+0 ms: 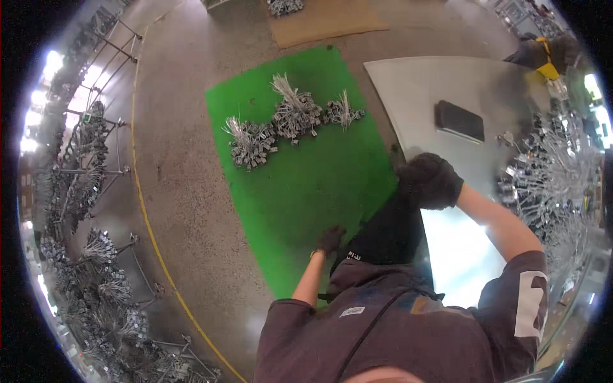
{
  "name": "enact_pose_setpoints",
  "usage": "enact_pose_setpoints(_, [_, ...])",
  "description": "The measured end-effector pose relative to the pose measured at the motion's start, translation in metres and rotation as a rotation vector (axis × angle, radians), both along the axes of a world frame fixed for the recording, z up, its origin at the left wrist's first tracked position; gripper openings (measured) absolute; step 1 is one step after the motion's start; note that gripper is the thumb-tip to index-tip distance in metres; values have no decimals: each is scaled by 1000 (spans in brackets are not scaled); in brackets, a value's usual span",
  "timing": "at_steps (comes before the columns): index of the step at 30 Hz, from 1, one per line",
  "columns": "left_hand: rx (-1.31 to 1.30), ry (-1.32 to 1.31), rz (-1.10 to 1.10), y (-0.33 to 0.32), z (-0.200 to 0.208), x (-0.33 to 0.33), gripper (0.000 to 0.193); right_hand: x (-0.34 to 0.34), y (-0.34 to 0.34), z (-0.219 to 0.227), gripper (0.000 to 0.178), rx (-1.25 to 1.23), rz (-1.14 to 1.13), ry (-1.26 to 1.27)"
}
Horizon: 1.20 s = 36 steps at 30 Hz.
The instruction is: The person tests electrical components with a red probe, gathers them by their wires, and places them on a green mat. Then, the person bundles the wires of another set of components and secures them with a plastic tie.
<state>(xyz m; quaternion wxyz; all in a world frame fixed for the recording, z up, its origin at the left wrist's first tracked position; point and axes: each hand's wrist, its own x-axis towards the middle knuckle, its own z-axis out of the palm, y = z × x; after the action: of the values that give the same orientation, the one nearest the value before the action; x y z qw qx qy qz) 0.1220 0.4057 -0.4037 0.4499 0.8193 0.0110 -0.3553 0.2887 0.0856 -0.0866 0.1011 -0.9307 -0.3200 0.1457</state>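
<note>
On the far half of the green mat (300, 191): three bundles of grey wire with small end pieces, in a row. Item: left bundle (252, 145), near the left edge. Item: middle bundle (296, 116), the tallest. Item: right bundle (343, 113), close to the right edge. Left hand (331, 239), dark-gloved, by the mat's near right part, well apart from the bundles; finger state cannot be told. Right hand (434, 183), dark-gloved, by the left edge of the pale tabletop (415, 89); fingers look curled, but whether they grip anything cannot be told. On that tabletop: one dark flat case (461, 121). Step in hand, as judged: between handlings, no bundle touched. Taking one up would call for a reach toward the mat's far edge.
</note>
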Motion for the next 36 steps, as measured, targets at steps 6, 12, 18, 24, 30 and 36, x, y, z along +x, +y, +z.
enact_pose_setpoints(6, [116,-165,-311,-38,-96,163,41,91,16,-27,24,-209,330,-67])
enact_pose_setpoints(12, [-29,-400,-13,-58,-189,337,47,161,55,-8,23,-222,610,-22])
enact_pose_setpoints(18, [140,-317,27,-104,-271,455,76,199,50,-9,24,-139,620,90])
enact_pose_setpoints(24, [420,-303,-24,-139,-315,467,86,216,6,-60,25,-45,498,107])
enact_pose_setpoints(30, [276,-235,-85,-97,-362,419,85,251,4,-97,25,-60,463,176])
enact_pose_setpoints(36, [129,-220,-108,-94,-355,351,85,291,7,-101,26,-100,448,187])
